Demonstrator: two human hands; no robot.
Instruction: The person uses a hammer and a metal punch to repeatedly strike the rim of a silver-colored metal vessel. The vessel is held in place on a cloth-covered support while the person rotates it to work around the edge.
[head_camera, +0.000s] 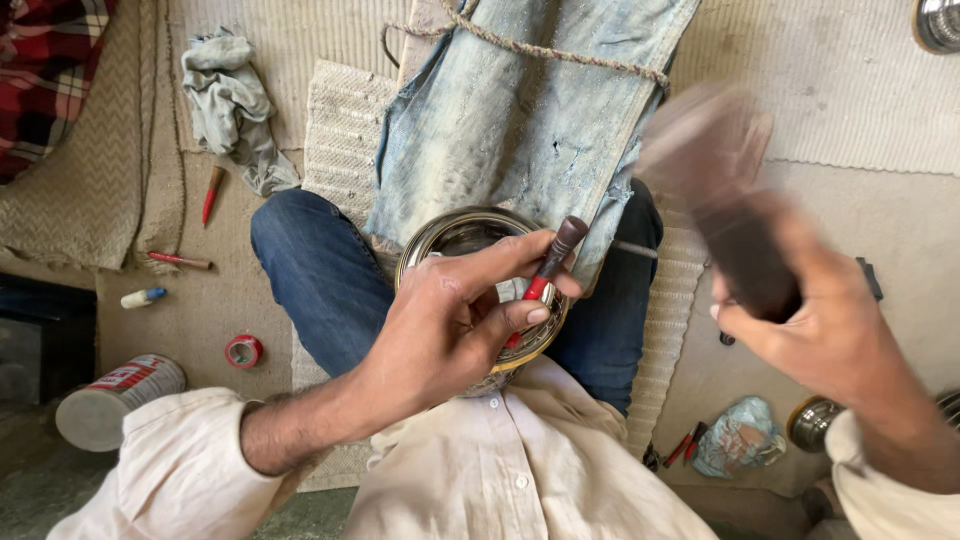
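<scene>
A floor-level metalworker's workshop, with the craftsperson seated on mats.

Around the worn denim pad (520, 120) lie woven floor mats (340, 130); left of it sit a crumpled rag (235, 105), red-handled punches (212, 195), a tape roll (243, 351) and a can (115, 398). Just below it rests a metal bowl (450, 235).

A silvery metal bowl (470, 240) with a brassy rim sits in the lap, over dark blue jeans (320, 275). The chisel (545, 275) in the left hand (450, 320) has a red shaft and dark brown knob. A faded, pale blue denim cloth (520, 110) lies beyond (speckled with whitish dust). Far left, a red, black and white plaid blanket (45, 60). The right hand's (830, 330) mallet (720, 190) blurs dark brown. The shirt (520, 470) is cream.
</scene>
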